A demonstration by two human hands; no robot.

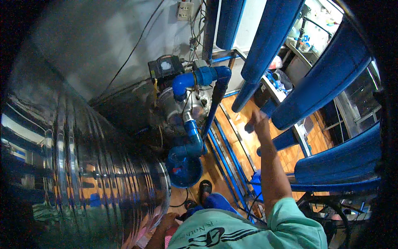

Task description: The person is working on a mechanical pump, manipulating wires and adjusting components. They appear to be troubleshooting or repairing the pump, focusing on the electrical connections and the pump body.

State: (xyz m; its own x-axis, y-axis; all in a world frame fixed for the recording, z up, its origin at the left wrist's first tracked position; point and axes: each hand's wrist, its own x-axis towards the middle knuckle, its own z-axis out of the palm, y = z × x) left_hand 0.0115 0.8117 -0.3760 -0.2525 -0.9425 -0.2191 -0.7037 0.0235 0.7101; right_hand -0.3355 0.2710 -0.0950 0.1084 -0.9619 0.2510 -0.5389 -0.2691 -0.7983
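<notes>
Head view — our right hand [260, 120] reached up, touching base of blue filter cylinder [269, 39]; finger state unclear — left hand unseen.

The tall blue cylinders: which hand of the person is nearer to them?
Right. The right hand reaches up among the blue cylinders, at their lower ends. The left hand is hardly visible, low at the picture's bottom edge beside the steel tank, far from them.

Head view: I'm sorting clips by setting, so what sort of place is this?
Probably a water-treatment room: a big ribbed stainless-steel tank, tall blue filter cylinders, and a pump with blue plastic pipes.
</notes>
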